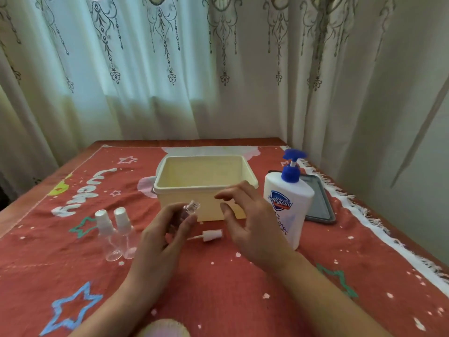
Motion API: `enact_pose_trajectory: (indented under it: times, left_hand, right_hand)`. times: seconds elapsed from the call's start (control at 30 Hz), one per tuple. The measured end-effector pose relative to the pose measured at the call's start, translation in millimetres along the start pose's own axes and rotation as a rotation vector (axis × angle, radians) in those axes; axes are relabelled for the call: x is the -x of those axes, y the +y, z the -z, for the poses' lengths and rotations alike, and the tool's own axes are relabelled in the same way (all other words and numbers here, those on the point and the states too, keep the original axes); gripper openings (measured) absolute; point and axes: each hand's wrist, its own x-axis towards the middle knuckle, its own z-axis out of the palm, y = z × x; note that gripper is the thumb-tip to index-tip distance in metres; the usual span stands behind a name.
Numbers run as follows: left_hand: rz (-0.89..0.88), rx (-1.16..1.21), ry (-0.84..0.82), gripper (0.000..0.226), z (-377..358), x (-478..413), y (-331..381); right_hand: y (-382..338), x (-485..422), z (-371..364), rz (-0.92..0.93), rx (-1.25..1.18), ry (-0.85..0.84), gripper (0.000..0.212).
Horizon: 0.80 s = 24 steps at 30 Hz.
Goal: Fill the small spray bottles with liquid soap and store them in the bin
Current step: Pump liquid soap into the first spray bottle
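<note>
left hand (pixel 167 229) grips the uncapped bottle (pixel 188 210) upright for filling, sprayer (pixel 210 235) parked aside, right hand (pixel 245 220) spread empty by the soap (pixel 289 203)

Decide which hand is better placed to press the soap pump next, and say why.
Right. The right hand is open, empty and beside the white soap bottle with blue pump; the left hand holds the uncapped small clear plastic bottle.

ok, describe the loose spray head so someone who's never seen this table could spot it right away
Start at the cream bin in the middle of the red tablecloth. Just in front of its near wall, between the two hands, lies the spray head on its side, its thin dip tube pointing left. Unlike the white caps on the two capped bottles standing further left, it is attached to no bottle.
</note>
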Motion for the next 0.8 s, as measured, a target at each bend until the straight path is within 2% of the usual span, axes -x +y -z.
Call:
enact_pose_trajectory:
  times: [0.13, 0.27, 0.33, 0.4, 0.47, 0.53, 0.67, 0.8]
  left_hand:
    - [-0.031, 0.076, -0.023, 0.016, -27.3, -11.9, 16.4]
    - [-0.052, 0.178, -0.049, 0.014, -59.7, -24.4, 42.8]
    - [-0.067, 0.201, -0.036, 0.015, -75.5, -33.1, 55.5]
    - [-0.070, 0.206, -0.038, 0.012, -89.5, -41.2, 64.6]
    - [-0.060, 0.209, -0.045, 0.012, -100.1, -46.6, 68.0]
    - [-0.060, 0.208, -0.049, 0.016, -107.3, -50.8, 68.4]
    - [-0.074, 0.208, -0.069, 0.021, -114.6, -55.6, 68.7]
    - [-0.075, 0.226, -0.079, 0.017, -118.5, -54.9, 71.4]
  right_hand:
    - [-25.7, -19.7, 39.7, 0.151, 0.046, 0.165, 0.015]
    - [-34.1, -42.1, 80.3, 0.249, 0.123, 0.259, 0.011]
    - [-19.9, -54.1, 97.4, 0.164, 0.142, 0.332, 0.012]
    - [3.5, -61.5, 108.6, -0.028, 0.049, 0.359, 0.014]
    - [28.2, -62.2, 110.8, -0.260, -0.150, 0.267, 0.016]
    - [46.3, -58.6, 108.1, -0.410, -0.343, 0.155, 0.018]
    - [49.1, -51.4, 99.1, -0.582, -0.608, 0.072, 0.029]
    - [41.0, -47.7, 97.5, -0.600, -0.691, 0.090, 0.031]
